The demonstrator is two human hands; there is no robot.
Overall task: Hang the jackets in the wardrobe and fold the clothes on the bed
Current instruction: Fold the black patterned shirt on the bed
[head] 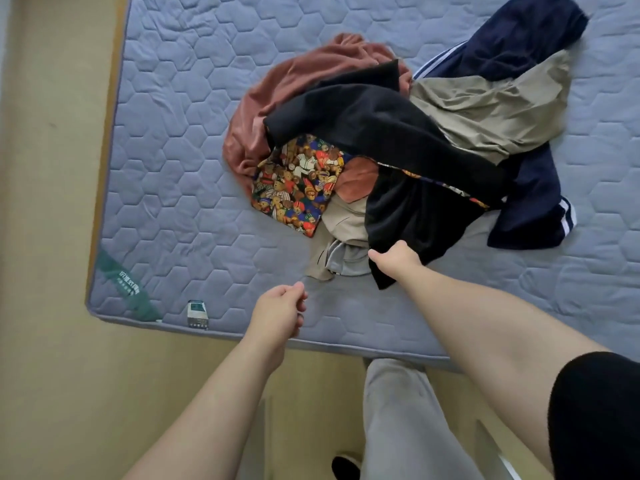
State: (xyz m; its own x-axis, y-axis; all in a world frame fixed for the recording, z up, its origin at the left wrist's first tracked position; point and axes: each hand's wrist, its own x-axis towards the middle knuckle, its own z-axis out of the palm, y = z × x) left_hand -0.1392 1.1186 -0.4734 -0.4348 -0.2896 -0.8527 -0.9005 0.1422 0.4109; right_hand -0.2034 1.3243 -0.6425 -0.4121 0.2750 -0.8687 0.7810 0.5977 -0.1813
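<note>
Our right hand (394, 259) grips the soft black jacket's (381, 133) near edge; our curled left hand (280, 306) holds nothing, just to its left.

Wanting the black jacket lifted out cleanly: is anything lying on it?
Nothing visible does: the black jacket lies on top of the clothes pile, and the right hand has its grip on the near edge.

Green corner band (126, 289) on mattress (173, 133), lower left: white characters, too blurred to read. Small tag (197, 311) beside it: print illegible.
</note>
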